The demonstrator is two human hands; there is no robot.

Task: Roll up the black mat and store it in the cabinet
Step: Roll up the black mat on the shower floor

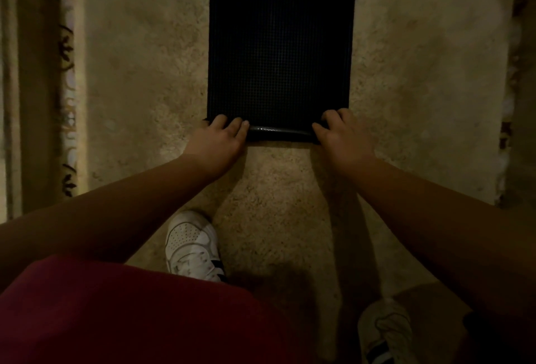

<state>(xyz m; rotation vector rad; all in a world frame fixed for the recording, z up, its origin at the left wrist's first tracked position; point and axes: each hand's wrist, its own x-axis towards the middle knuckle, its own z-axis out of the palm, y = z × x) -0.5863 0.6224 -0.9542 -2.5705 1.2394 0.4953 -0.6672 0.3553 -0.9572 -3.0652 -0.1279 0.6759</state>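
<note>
The black mat lies flat on a beige carpet, its surface a fine grid. Its near edge is curled over into a thin, shiny roll. My left hand grips the left end of that roll, fingers folded over the top. At the right end, my right hand holds the roll the same way. No cabinet is in view.
The beige carpet spreads all around the mat. A patterned rug border runs down the left side, and another dark border runs along the right. My two white sneakers stand on the carpet below the mat.
</note>
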